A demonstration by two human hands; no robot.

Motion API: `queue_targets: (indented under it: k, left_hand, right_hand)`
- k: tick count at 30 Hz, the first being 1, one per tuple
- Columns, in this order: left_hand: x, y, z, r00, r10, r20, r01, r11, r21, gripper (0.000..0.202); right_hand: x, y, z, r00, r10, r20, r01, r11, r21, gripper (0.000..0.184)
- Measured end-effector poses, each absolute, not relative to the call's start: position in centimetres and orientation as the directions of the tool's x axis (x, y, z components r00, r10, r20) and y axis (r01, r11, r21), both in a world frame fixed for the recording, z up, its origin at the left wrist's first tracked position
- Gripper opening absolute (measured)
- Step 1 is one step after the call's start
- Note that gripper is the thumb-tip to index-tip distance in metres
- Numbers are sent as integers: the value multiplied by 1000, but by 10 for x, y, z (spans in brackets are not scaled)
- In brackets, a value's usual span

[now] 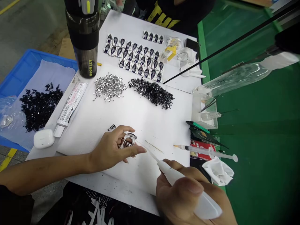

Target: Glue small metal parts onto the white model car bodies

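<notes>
My left hand [110,150] pinches a small silver metal frame [128,140] between thumb and fingers, just above the white work sheet [150,131]. My right hand [180,193] grips a white pen-shaped tool [172,175], whose thin tip points toward the frame and stops close to it. A single small black piece [112,127] lies beyond my left fingers. Farther up the sheet sit a heap of silver metal pieces [109,87] and a heap of black pieces [152,92]. Rows of finished black-and-silver parts [133,56] lie beyond them.
A tube of adhesive [71,104] and a white earbud case [44,138] lie at the left. Black pieces fill a blue crate [30,62]. A dark bottle [85,40] stands far left. A syringe [206,151] lies right, on a green mat [253,93]. A person's torso [164,12] faces me.
</notes>
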State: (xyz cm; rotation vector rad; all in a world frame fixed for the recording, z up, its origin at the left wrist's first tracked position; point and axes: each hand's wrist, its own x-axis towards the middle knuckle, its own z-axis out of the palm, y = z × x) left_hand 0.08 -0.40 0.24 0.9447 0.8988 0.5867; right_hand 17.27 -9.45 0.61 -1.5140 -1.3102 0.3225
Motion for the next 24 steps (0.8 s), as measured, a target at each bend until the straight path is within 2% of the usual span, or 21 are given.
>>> queue_targets:
  k: [4, 8, 14, 18, 21, 24]
  left_hand:
    - [1, -3, 3, 513, 762, -395, -64, 492, 868, 53]
    - [1, -3, 5, 509, 764, -396, -57, 489, 870, 53]
    - [1, -2, 5, 509, 766, -394, -55, 486, 872, 52]
    - [1, -3, 6, 509, 762, -401, -42, 488, 872, 53]
    - [1, -3, 6, 508, 763, -400, -39, 484, 874, 53]
    - [1, -3, 5, 512, 763, -394, -34, 476, 879, 52]
  right_hand:
    - [171, -92, 15, 251, 829, 500, 609, 267, -747, 35]
    - [174, -90, 21, 60, 867, 495, 636, 349, -688, 34]
    - [177, -94, 11, 167, 810, 561, 679, 318, -662, 33]
    - [176, -97, 8, 212, 826, 523, 694, 249, -676, 33]
    - [176, -100, 9, 225, 824, 520, 672, 255, -695, 31]
    - [180, -102, 8, 243, 865, 440, 596, 225, -771, 33]
